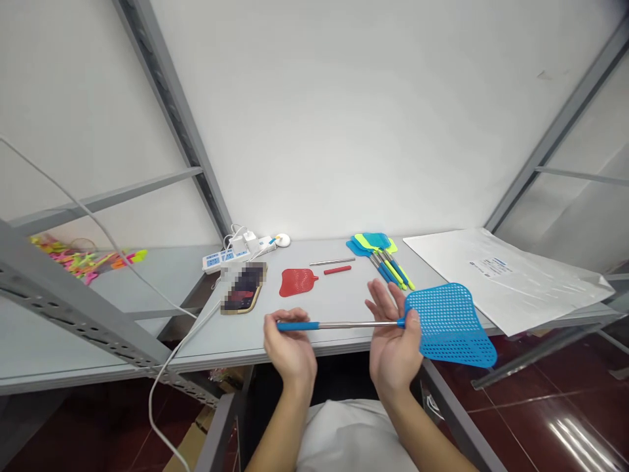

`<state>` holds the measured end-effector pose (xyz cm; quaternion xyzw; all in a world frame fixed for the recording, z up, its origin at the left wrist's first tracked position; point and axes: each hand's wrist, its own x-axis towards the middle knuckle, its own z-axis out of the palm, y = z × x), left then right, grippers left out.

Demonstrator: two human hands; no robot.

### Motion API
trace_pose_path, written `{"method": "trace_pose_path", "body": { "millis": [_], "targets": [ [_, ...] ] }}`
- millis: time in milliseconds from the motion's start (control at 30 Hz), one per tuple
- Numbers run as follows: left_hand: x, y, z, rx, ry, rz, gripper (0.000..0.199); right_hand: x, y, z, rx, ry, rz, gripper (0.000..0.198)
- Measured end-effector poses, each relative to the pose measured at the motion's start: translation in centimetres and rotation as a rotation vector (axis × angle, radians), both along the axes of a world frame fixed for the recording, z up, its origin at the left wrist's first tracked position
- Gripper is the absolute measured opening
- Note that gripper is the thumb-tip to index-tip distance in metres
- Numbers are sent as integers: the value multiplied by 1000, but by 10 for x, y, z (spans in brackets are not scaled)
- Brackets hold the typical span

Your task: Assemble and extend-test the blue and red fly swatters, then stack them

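I find the blue fly swatter [361, 324] crosswise, left hand [292, 347] gripping its handle [303, 326]. The right hand [393, 347] thumb-pins its neck [401, 322].

You have two hands, left hand [291, 351] and right hand [393, 354], and one blue swatter [449, 324]. You also see one red swatter head [296, 282], one metal rod [332, 261], one red grip [337, 269], one phone [246, 288], one power strip [214, 261] and one white package [491, 269] — plus several piled swatters [377, 241], too overlapped to count.
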<state>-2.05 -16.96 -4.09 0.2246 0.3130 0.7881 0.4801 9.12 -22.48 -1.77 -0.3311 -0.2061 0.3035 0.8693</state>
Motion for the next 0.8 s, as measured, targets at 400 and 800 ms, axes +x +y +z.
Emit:
{"method": "trace_pose_path", "body": {
  "millis": [400,800],
  "targets": [
    [12,-24,9,195,256,-111,38,3,28,-2,-46,-28,282,54],
    [22,-5,-6,165,932,-786,31,30,49,1,-201,-350,411,35]
  ]
}}
